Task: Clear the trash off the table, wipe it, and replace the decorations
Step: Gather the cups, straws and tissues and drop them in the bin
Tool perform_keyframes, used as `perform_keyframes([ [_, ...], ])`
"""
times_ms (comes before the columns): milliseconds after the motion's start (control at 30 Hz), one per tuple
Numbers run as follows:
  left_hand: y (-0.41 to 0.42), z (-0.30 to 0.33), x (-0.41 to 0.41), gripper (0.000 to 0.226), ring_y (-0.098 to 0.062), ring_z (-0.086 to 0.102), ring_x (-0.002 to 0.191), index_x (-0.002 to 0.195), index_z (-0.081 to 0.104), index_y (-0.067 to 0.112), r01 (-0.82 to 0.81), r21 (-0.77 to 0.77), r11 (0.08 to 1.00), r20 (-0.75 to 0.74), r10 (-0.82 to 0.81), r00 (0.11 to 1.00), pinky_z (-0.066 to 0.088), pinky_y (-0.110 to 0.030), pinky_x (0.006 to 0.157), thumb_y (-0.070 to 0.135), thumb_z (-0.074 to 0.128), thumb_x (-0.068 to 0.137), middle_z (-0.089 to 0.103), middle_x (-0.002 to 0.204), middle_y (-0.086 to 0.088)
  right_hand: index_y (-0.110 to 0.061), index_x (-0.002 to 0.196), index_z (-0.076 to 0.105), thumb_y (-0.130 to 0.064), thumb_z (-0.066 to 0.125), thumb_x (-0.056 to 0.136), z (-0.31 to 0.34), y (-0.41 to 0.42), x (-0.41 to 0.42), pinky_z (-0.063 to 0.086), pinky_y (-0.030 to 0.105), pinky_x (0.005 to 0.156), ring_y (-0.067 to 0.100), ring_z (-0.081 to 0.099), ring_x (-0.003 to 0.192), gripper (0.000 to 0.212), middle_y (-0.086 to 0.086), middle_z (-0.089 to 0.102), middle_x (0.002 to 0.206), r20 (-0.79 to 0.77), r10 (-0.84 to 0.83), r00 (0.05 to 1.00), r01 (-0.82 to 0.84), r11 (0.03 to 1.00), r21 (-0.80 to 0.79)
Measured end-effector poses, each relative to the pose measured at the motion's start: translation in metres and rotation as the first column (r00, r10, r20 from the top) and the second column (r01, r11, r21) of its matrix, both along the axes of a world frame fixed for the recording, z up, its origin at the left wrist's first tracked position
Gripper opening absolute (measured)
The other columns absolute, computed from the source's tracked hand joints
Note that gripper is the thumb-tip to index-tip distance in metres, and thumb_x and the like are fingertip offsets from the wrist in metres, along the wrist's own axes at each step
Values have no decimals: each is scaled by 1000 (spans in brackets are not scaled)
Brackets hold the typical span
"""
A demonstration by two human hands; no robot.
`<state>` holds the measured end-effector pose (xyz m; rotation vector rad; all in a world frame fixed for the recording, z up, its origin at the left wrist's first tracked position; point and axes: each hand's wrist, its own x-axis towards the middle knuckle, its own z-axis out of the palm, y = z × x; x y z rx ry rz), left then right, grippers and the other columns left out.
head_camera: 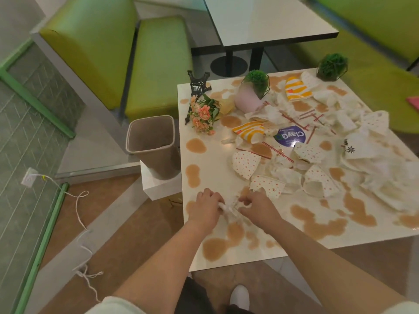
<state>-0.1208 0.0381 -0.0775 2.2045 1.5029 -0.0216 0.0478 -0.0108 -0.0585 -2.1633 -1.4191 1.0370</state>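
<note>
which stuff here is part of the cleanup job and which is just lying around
Part of the job: crumpled napkin held by left hand and right hand; polka-dot cups; striped cartons; brown spills; bin; flower bouquet; potted plant.

Just lying about: white cable; green bench; second table.

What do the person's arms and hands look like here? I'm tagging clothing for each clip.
Both forearms are bare. The left hand and right hand wear no gloves; no rings or watch are visible. Pale short sleeves show at the bottom edge of the frame.
</note>
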Motion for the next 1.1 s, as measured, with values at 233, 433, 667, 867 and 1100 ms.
perform_keyframes([
  [233, 25, 21, -4, 12, -15, 63, 87, 103, 63, 30, -201, -194, 960, 305, 254, 918, 49, -32, 68, 30, 57, 92, 65, 97, 7, -29, 116, 69, -19, 55, 97, 9, 22, -18, 32, 17, 90, 6, 46, 113, 26, -11, 51, 119, -148, 47, 988, -11, 971, 238],
  [433, 65, 39, -30, 23, -17, 67, 92, 104, 62, 28, -333, -529, 780, 493, 602, 628, 57, -40, 86, 11, 55, 92, 68, 103, -3, -27, 99, 68, -29, 64, 92, 18, 61, -43, 38, 21, 86, 5, 54, 105, 8, -15, 62, 108, -233, 34, 972, 17, 977, 213],
  [667, 114, 65, -75, 30, -12, 66, 89, 114, 70, 21, -296, -582, 757, 528, 629, 571, 58, -23, 72, 4, 55, 93, 70, 103, -2, -18, 91, 66, -39, 67, 90, 35, 119, -99, 42, 18, 64, 11, 62, 84, 21, -4, 68, 90, -392, -42, 919, 110, 982, 153],
  [867, 170, 70, -111, 30, -17, 63, 86, 116, 68, 15, -239, -811, 534, 423, 817, 391, 53, -23, 71, 6, 48, 96, 67, 98, -4, -17, 94, 68, -31, 67, 91, 29, 183, -138, 38, 19, 60, 10, 59, 76, 15, -4, 66, 86, -309, -63, 949, 115, 982, 153],
  [1100, 232, 44, -158, 35, -16, 64, 100, 125, 59, 23, -311, -566, 763, 476, 611, 633, 57, -29, 80, 19, 66, 91, 66, 113, 0, -20, 114, 73, -19, 59, 96, 22, 251, -172, 49, 20, 77, 13, 65, 97, 23, -4, 72, 105, -326, -17, 945, 58, 991, 117],
])
